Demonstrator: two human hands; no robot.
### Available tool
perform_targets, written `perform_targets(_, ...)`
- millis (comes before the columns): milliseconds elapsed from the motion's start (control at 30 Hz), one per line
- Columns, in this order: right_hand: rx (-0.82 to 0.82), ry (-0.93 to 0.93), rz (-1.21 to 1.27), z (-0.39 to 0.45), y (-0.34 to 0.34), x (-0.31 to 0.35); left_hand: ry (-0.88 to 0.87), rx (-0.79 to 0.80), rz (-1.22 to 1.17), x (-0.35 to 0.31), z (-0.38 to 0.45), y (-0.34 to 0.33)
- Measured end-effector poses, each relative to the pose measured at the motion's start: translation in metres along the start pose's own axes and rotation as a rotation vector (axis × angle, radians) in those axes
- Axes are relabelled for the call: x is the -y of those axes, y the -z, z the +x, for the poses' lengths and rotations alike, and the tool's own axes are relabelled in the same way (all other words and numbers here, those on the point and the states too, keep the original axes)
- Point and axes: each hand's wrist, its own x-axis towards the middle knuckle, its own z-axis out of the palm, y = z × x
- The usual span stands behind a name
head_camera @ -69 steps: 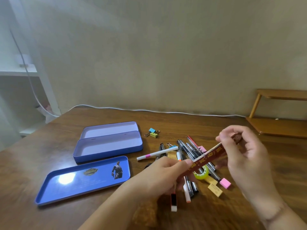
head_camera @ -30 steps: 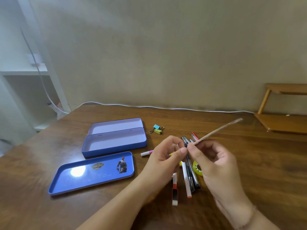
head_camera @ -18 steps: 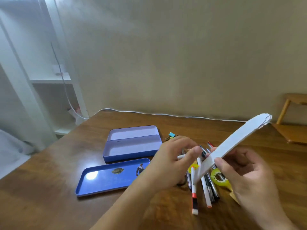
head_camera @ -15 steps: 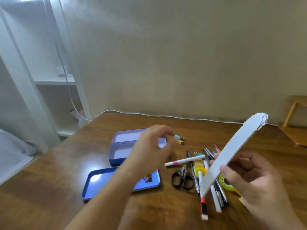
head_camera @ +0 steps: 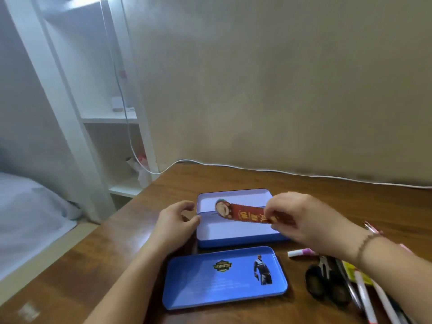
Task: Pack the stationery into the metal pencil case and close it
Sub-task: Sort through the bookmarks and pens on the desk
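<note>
Wooden table (head_camera: 233, 178) against a beige wall. The open metal pencil case (head_camera: 233, 232), blue outside and pale inside, sits mid-table with its hinged lid (head_camera: 233, 195) laid back toward the wall. A separate blue tray (head_camera: 224, 277) lies just in front of it, printed with a badge and a small figure.

Right hand (head_camera: 301, 218) pinches a red bookmark (head_camera: 245, 212) between thumb and fingertips at its right end; the strip hangs roughly level over the case's back edge, cartoon-face end pointing left (whether it touches the case, cannot tell).

Left hand (head_camera: 175, 220) is at the case's left end, fingers loosely curled, thumb right beside the corner; contact unclear, nothing held.

Right of the tray, under the right forearm: black-handled scissors (head_camera: 325, 284), a white-and-pink marker (head_camera: 300, 252), and a loose bunch of pens (head_camera: 364, 295), blurred, running off the frame's lower right.

A white cable (head_camera: 304, 175) trails along the table's far edge. White shelving (head_camera: 109, 118) stands to the left.
</note>
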Motion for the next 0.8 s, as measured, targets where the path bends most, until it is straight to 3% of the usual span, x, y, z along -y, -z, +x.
perform_targets(133, 0.169, -0.019, -0.278, 0.043, -0.023, -0.001, -0.036, 0.097, -0.059, 0.007, 0.0, -0.002)
perform_targets(233, 0.274, -0.044, -0.329, 0.057, -0.04, -0.002, -0.065, 0.111, -0.079, 0.011, 0.001, -0.001)
perform_targets(800, 0.28, 0.016, -0.219, 0.023, -0.057, 0.027, -0.201, 0.416, 0.103, 0.004, -0.022, 0.026)
